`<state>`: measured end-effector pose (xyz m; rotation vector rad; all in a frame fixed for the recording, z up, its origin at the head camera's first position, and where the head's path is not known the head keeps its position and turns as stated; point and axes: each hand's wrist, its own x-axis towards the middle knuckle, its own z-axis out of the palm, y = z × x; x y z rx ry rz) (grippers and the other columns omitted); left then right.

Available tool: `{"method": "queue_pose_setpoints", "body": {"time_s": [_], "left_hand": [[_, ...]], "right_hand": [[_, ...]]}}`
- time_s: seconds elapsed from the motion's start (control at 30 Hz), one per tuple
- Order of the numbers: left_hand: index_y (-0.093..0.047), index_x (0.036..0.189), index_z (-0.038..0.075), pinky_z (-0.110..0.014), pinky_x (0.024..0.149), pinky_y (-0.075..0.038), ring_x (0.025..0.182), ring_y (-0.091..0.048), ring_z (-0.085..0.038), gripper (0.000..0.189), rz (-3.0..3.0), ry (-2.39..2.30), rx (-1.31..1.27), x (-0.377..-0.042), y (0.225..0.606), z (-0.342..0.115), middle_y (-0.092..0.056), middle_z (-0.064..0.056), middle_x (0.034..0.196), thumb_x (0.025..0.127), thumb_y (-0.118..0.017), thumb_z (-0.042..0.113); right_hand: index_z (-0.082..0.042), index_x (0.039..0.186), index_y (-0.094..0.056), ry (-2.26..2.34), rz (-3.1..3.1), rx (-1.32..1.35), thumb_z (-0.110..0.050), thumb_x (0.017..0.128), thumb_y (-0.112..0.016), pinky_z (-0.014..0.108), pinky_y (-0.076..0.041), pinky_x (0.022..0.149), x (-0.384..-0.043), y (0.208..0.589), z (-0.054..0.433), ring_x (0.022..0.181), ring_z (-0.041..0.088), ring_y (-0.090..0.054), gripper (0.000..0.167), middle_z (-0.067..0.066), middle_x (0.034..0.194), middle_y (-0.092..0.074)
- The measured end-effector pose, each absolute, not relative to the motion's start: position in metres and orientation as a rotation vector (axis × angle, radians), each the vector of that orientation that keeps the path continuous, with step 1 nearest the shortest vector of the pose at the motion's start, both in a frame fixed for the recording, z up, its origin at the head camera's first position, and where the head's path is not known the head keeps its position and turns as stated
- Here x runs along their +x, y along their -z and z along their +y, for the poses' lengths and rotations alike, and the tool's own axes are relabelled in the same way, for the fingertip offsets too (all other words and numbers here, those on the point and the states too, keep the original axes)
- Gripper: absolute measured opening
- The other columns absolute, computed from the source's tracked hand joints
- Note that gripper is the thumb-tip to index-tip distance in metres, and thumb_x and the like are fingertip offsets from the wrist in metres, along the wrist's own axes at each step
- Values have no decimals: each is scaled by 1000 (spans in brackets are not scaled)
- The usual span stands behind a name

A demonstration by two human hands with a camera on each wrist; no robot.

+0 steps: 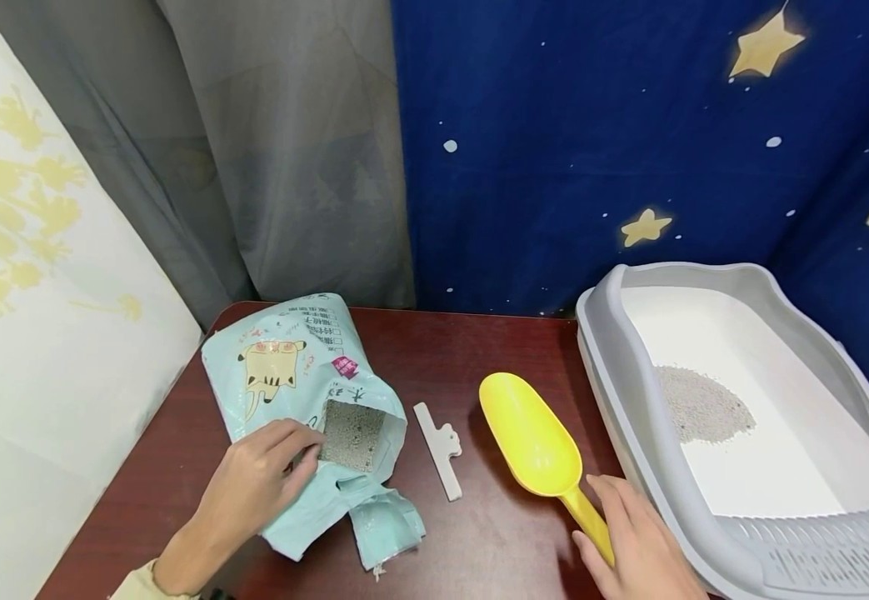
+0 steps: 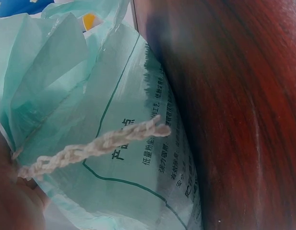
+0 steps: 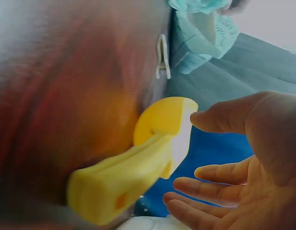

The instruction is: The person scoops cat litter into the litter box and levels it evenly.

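Note:
A light-blue bag of cat litter (image 1: 217,367) lies on the table, its mouth open on grey granular litter (image 1: 352,437). My left hand (image 1: 257,475) pinches the near-left edge of that mouth. In the left wrist view, a braided string (image 2: 95,147) crosses in front of the printed bag side. A yellow scoop (image 1: 535,442) rests on the table with its handle toward me, its bowl showing no litter. Beside the handle, my right hand (image 1: 640,533) hovers with fingers spread and thumb apart, as the right wrist view shows.
Between bag and scoop lies a white sealing clip (image 1: 440,450). A grey-rimmed litter box (image 1: 614,358) stands at the right, with a small pile of litter (image 1: 704,404) on its white floor. Grey and blue star-patterned curtains (image 1: 509,183) hang behind the dark red table (image 1: 449,350).

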<state>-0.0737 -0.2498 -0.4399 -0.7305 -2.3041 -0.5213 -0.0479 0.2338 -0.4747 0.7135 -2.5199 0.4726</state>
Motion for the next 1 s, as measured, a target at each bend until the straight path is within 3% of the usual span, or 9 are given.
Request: {"method": "queue_pose_setpoints", "body": {"time_s": [0.13,0.33,0.47,0.53,0.6,0.7,1.0], "left_hand": [[-82,95,10,-36,66,-61,80,-71,-14,24,-2309,522,-728,-73,439,-249,-75,5,93,101,-59,16],[-82,95,10,-36,66,-61,79,-70,-14,21,-2296,512,-744,-74,438,-249,-75,5,94,99,-61,15],[-82,95,9,-37,66,-61,80,-71,-15,26,-2317,516,-730,-73,438,-249,-75,4,94,102,-59,18],[-82,95,9,-37,66,-61,80,-71,-15,27,-2321,515,-727,-73,438,-250,-75,4,94,103,-58,18],[-82,95,10,-37,66,-61,80,-71,-15,27,-2323,515,-727,-73,438,-250,-75,4,94,104,-58,19],[-82,95,10,-37,66,-61,80,-71,-15,28,-2322,512,-727,-73,438,-250,-75,4,94,104,-57,19],[-82,95,10,-36,66,-61,80,-71,-14,25,-2310,505,-738,-74,437,-249,-75,5,94,102,-59,17]], "right_hand": [[1,133,-67,-493,-2506,713,-30,89,-78,30,-41,100,-50,466,230,110,29,-67,55,8,127,-67],[1,131,-68,-536,-2476,726,-47,107,-58,24,-37,105,-52,452,221,114,29,-64,54,8,128,-66],[-3,132,-69,-530,-2492,715,-35,97,-76,28,-43,101,-53,442,211,115,26,-64,48,6,131,-66],[-5,133,-69,-518,-2505,713,-25,84,-85,33,-47,97,-54,438,206,114,25,-64,54,4,130,-66],[-5,132,-69,-516,-2509,724,-21,80,-88,38,-49,96,-56,435,201,114,26,-65,58,4,130,-66],[-4,133,-69,-517,-2489,760,-20,80,-87,44,-52,95,-59,430,194,114,28,-65,58,6,129,-67],[-2,133,-69,-584,-2448,847,-21,86,-83,45,-56,98,-73,417,164,119,28,-65,53,8,130,-67]]}}
